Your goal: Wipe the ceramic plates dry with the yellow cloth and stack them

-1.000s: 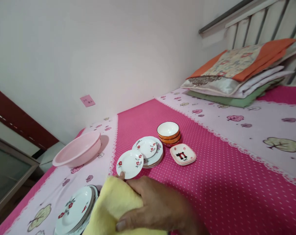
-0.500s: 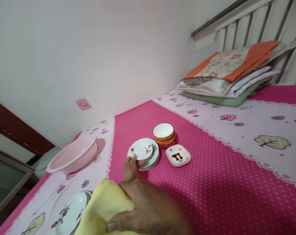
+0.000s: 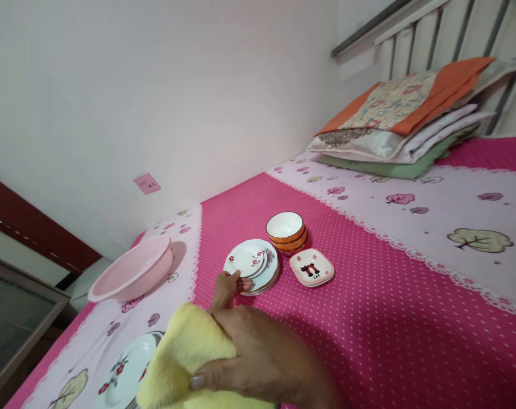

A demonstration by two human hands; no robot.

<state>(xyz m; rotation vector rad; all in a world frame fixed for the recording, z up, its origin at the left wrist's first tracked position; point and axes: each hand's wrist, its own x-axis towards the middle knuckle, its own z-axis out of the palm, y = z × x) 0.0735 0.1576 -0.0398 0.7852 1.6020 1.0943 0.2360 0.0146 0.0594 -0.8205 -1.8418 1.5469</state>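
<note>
My left hand (image 3: 229, 288) is at the near rim of a small white plate (image 3: 247, 257) with red flowers, its thumb on the edge and its fingers just below. This plate lies over another small plate on a stack of larger white plates (image 3: 262, 282). Closer to me, my right hand (image 3: 258, 352) grips a folded yellow cloth (image 3: 190, 346), which hides part of my left forearm. Left of the cloth, partly covered by it, more flowered white plates (image 3: 128, 363) lie stacked on the bedspread.
Orange bowls (image 3: 287, 233) with white insides stand stacked behind square cat-patterned dishes (image 3: 311, 268). A pink basin (image 3: 132, 271) sits at the left near the wall. Folded pillows and bedding (image 3: 394, 125) are piled at the back right. Everything rests on a pink patterned bedspread (image 3: 390, 318).
The small plate has settled lower onto the stack, with my left hand still at its rim. My right hand keeps the yellow cloth. The view has shifted slightly.
</note>
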